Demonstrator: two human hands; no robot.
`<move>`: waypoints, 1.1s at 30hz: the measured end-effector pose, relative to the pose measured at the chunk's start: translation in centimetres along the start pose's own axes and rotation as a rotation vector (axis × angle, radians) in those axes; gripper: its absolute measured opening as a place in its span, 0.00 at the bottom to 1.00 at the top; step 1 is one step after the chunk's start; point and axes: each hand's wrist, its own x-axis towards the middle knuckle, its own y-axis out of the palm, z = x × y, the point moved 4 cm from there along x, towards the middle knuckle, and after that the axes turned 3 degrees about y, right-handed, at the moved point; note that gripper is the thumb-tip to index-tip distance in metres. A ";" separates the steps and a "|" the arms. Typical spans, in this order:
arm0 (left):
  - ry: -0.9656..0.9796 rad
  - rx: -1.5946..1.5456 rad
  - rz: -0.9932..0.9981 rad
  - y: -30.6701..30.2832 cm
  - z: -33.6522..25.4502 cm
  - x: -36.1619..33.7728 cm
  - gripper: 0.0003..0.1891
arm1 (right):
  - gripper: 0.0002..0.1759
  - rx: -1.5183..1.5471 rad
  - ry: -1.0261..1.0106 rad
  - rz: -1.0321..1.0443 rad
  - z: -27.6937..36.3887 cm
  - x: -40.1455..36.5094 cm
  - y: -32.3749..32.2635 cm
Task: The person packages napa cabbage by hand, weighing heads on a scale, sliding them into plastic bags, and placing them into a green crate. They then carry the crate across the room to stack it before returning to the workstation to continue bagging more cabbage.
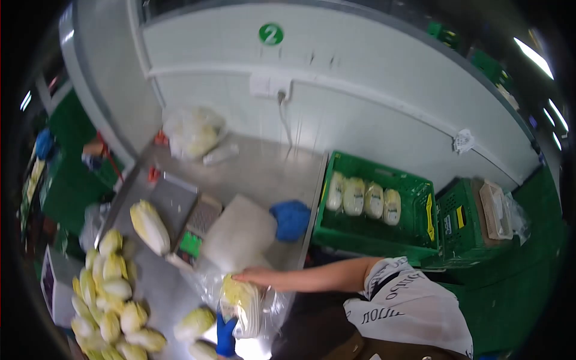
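A napa cabbage [241, 306] lies in clear plastic film [273, 303] at the near edge of the steel table, leafy top away from me. My bare right hand [255, 276] reaches across from the right and grips the leafy end. Against the white stem side is my left hand [226, 337] in a blue glove, its thumb and fingers around the lower end. Just beyond the cabbage sits a stack of clear plastic bags [239, 231], with a crumpled blue item [290, 219] next to it. Two more cabbages, one of them pale yellow [195, 324], rest left of my gloved hand.
Cabbages are piled [111, 294] at the left; one large cabbage [150, 227] lies by a metal tray [174, 195]. A green crate [375, 240] at the right holds several wrapped cabbages [354, 197]. A filled plastic bag [195, 132] stands near the wall [354, 96].
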 end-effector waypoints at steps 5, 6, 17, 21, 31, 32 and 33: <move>0.003 -0.444 -0.611 5.2 -10.2 3.7 0.33 | 0.52 0.030 -0.493 -0.059 3.6 3.0 0.3; 0.013 -0.518 -0.659 6.2 -11.4 5.3 0.26 | 0.53 -0.252 -0.702 -0.206 3.5 3.9 0.7; 0.380 0.925 -1.078 -14.0 -11.2 24.0 0.48 | 0.45 0.011 -0.530 -0.234 19.6 15.9 -10.5; 0.027 1.018 -1.039 -14.3 -11.2 28.2 0.58 | 0.46 -0.111 -0.615 -0.216 23.6 24.0 -9.9; 0.247 -0.922 -0.685 -17.7 -8.3 20.2 0.30 | 0.46 -0.935 -0.839 -0.587 25.4 23.6 -7.3; 0.251 -0.991 -0.711 -17.6 -6.9 18.0 0.33 | 0.46 -0.933 -0.863 -0.626 24.5 21.5 -8.3; 0.265 -1.047 -0.727 -16.6 -6.3 15.7 0.35 | 0.45 -0.995 -0.864 -0.732 22.8 20.1 -10.3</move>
